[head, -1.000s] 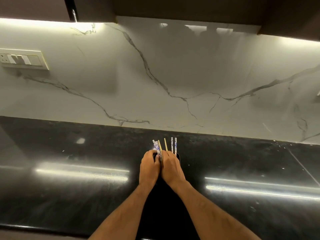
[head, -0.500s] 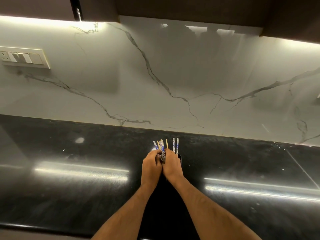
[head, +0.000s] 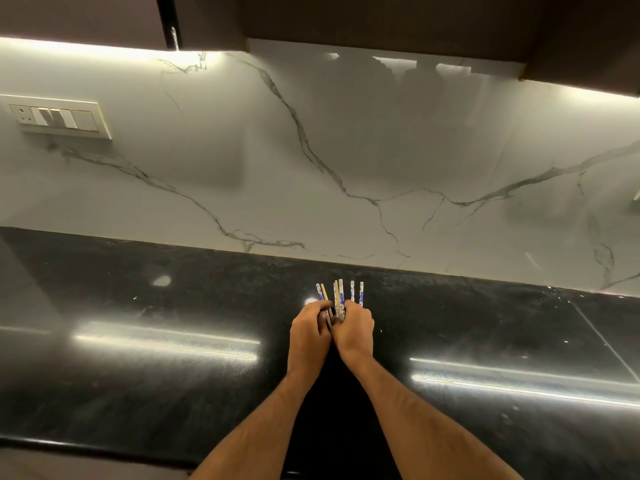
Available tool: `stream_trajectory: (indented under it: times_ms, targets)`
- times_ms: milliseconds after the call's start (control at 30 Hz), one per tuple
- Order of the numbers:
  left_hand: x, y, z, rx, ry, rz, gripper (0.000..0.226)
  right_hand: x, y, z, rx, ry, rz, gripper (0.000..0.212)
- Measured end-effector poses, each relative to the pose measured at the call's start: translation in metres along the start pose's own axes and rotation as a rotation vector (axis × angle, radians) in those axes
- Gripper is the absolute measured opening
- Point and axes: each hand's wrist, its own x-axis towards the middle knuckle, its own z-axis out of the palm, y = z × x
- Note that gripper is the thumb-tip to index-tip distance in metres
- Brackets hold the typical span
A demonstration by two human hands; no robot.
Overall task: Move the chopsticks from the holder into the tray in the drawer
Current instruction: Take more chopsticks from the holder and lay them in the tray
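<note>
Several chopsticks [head: 339, 296], white with blue patterns and a few plain tan ones, stand upright in the middle of the black countertop [head: 138, 358]. Only their top ends show above my hands. My left hand [head: 309, 336] and my right hand [head: 354, 332] are pressed side by side, both closed around the bundle. The holder is hidden behind my hands. No drawer or tray is in view.
A white marble backsplash [head: 346, 150] rises behind the counter, with a switch and socket plate [head: 57, 116] at the left. Dark wall cabinets [head: 381, 19] hang overhead. The counter's front edge [head: 86, 445] runs along the bottom left.
The chopstick tips have been gathered closer together between my hands. Both hands have stayed in nearly the same place on the counter.
</note>
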Motion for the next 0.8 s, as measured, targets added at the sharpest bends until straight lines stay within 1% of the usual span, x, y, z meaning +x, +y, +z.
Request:
stream_trajectory:
  times_ms: [133,267,367,433,500,567,633,733,800]
  targets:
    - [-0.001,0.008,-0.001,-0.027,0.03,0.006,0.029,-0.003,-0.004,-0.008,0.039,0.062,0.004,0.004]
    - [-0.003,0.016,-0.002,-0.072,0.02,-0.01,0.029,-0.004,-0.011,-0.015,0.067,0.081,0.0,0.01]
    - [-0.004,0.023,-0.003,-0.128,0.006,-0.061,0.026,-0.006,-0.02,-0.024,0.092,0.131,-0.009,0.018]
    - [-0.002,0.027,-0.003,-0.168,-0.046,-0.113,0.032,-0.007,-0.026,-0.032,0.131,0.172,-0.023,0.017]
    - [0.001,0.034,-0.006,-0.27,-0.107,-0.16,0.034,-0.007,-0.034,-0.043,0.2,0.215,-0.033,0.015]
    - [0.004,0.049,-0.01,-0.442,-0.157,-0.178,0.028,-0.007,-0.043,-0.056,0.304,0.254,-0.054,0.014]
    - [0.009,0.065,-0.016,-0.553,-0.208,-0.174,0.023,-0.008,-0.053,-0.071,0.423,0.292,-0.107,0.011]
    - [0.019,0.088,-0.025,-0.664,-0.314,-0.183,0.021,-0.009,-0.066,-0.095,0.56,0.311,-0.156,0.009]
    - [0.023,0.098,-0.033,-0.67,-0.418,-0.202,0.021,-0.011,-0.07,-0.111,0.623,0.292,-0.148,0.008]
